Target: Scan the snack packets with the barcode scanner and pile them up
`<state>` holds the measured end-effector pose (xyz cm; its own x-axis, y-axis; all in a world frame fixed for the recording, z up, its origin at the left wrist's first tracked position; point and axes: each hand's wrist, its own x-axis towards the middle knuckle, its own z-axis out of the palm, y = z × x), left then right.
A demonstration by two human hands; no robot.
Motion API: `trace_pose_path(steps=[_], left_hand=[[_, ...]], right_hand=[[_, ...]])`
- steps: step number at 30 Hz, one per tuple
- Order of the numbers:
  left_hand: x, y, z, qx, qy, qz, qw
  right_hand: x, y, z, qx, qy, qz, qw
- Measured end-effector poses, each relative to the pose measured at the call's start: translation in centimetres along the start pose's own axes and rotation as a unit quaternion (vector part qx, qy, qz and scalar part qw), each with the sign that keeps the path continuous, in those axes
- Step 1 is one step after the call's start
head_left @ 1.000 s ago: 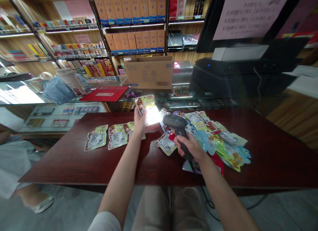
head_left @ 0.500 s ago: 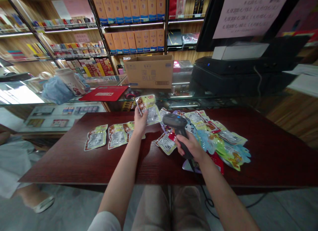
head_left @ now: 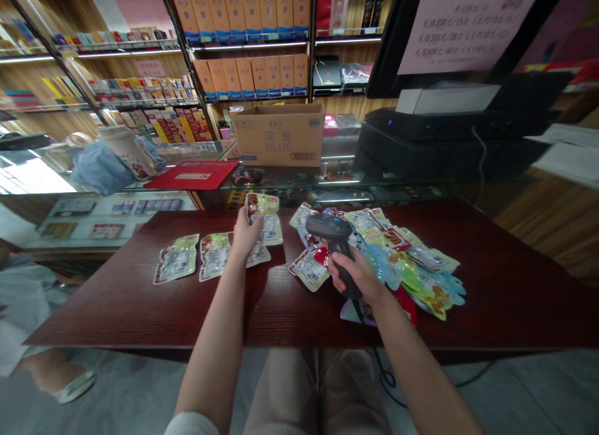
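My left hand (head_left: 247,234) is closed on a yellow-green and brown snack packet (head_left: 269,219), held above the left part of the table, its back with printed text facing me. Below and left of it lie similar snack packets: one at the far left (head_left: 176,259), another beside it (head_left: 214,256), and one partly hidden under my left hand (head_left: 258,255). In my right hand (head_left: 356,274) is a black handheld barcode scanner (head_left: 330,226), its head pointing left and its cable hanging down. Around and behind the scanner spreads a heap of mixed packets (head_left: 384,254).
The dark red wooden table (head_left: 299,322) meets a glass counter carrying a cardboard box (head_left: 281,138), a red folder (head_left: 191,175), a cup (head_left: 128,151) and a black printer-like machine (head_left: 421,141). A person in light clothes sits at the left (head_left: 28,310).
My left hand has moved left and down with the snack packet, closer to the row of packets. My right hand holds the scanner in nearly the same place.
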<state>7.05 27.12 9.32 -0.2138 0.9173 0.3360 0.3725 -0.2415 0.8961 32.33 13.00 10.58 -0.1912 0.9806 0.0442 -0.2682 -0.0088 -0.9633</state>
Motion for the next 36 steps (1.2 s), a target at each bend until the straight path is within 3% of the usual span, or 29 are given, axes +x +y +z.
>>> trace_pose_path(steps=[12, 17, 20, 22, 24, 28, 30, 32, 36], left_hand=[[-1.2, -1.9, -7.9, 0.285, 0.000, -0.099, 0.953], [-1.6, -2.6, -9.0, 0.384, -0.041, -0.095, 0.918], [-2.4, -2.1, -8.7, 0.455, -0.006, -0.101, 0.884], [-3.0, -1.2, -7.9, 0.477, 0.033, -0.093, 0.873], [-3.7, 0.1, -6.5, 0.476, 0.033, -0.053, 0.877], [-5.1, 3.0, -1.9, 0.419, -0.106, 0.091, 0.897], [-5.6, 4.1, 1.0, 0.372, -0.178, 0.130, 0.901], [-5.7, 4.8, 3.7, 0.337, -0.231, 0.142, 0.902], [-5.2, 5.1, 8.1, 0.330, -0.278, 0.136, 0.892]], right_hand=[[-0.4, -0.4, -0.2, 0.026, -0.013, -0.011, 1.000], [-0.5, -0.7, -0.3, 0.044, -0.014, -0.017, 0.999], [-0.6, -0.8, -0.5, 0.053, -0.010, -0.017, 0.998], [-0.6, -0.9, -0.6, 0.064, -0.004, -0.019, 0.998], [-0.7, -1.1, -0.8, 0.071, 0.002, -0.021, 0.997], [-0.7, -1.6, -1.4, 0.078, 0.013, -0.027, 0.996], [-0.8, -1.8, -1.9, 0.083, 0.016, -0.035, 0.996], [-0.9, -2.0, -2.5, 0.088, 0.021, -0.043, 0.995], [-1.1, -2.2, -3.3, 0.094, 0.043, -0.055, 0.993]])
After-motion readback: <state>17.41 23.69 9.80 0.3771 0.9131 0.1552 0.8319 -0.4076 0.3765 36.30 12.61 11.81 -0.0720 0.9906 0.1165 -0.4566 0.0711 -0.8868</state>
